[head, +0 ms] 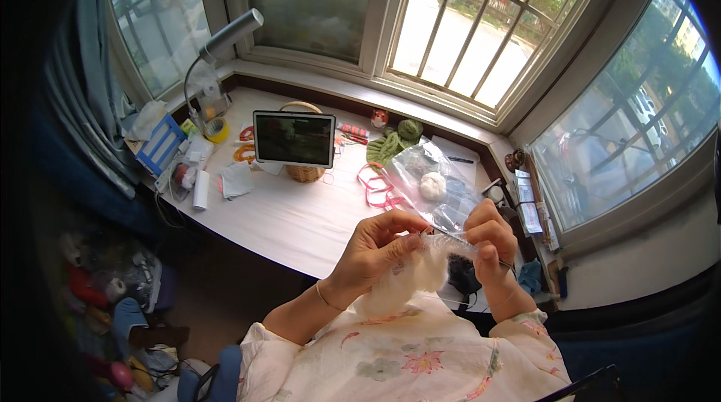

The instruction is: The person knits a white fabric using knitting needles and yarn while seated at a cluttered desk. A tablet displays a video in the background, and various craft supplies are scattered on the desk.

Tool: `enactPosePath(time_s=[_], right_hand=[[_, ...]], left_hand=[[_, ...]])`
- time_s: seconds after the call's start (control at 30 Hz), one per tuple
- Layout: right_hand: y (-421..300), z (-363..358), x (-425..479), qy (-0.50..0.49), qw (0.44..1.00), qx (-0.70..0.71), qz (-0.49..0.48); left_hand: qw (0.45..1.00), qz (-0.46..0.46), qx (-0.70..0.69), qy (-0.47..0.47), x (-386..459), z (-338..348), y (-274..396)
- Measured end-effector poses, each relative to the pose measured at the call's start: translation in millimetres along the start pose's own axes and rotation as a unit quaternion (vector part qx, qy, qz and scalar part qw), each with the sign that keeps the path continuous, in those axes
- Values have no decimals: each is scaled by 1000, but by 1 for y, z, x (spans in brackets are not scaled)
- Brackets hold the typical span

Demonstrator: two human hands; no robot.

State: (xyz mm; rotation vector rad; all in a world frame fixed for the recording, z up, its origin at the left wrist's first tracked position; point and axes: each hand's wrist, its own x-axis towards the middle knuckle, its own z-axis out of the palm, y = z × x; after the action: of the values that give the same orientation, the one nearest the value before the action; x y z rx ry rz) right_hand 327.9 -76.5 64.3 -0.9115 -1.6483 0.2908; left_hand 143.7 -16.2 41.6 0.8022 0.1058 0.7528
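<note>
Both hands are raised over the lap, near the desk's front edge. My left hand (380, 252) pinches the left end of a knitting needle and the edge of a fluffy cream knitted piece (394, 283). My right hand (491, 241) is curled around the needle's other end, where pale stitches run along the metal (459, 241). The knitting hangs between and below the hands. Just beyond them, a clear plastic bag (414, 165) lies on the desk with a ball of cream yarn (433, 186) in it. A thin strand of yarn runs below my right hand.
On the desk (270, 221) stand a tablet (294, 139) against a wicker basket (305, 173), green yarn with knitting (388, 145), pink ribbon (369, 190), yellow tape (216, 129), a folded cloth (237, 180) and a desk lamp (231, 35). Barred windows surround it; a cluttered heap lies at lower left.
</note>
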Motion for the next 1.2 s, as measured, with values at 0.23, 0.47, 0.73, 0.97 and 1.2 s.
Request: enactPosePath(time_s=[0.23, 0.47, 0.73, 0.97, 1.2], right_hand=[[-1, 41, 24, -43, 991, -111, -59], [-3, 67, 41, -180, 983, 1, 37], [32, 97, 52, -299, 858, 399, 121], [21, 132, 55, -141, 940, -271, -151], [-15, 135, 67, -56, 934, -344, -81]], left_hand=[[999, -10, 43, 26, -7, -19, 37], [998, -67, 0, 11, -14, -61, 66], [972, -196, -126, -19, -26, -82, 92], [992, -122, 27, -34, -29, -106, 89], [985, -167, -38, -32, -27, -79, 102]])
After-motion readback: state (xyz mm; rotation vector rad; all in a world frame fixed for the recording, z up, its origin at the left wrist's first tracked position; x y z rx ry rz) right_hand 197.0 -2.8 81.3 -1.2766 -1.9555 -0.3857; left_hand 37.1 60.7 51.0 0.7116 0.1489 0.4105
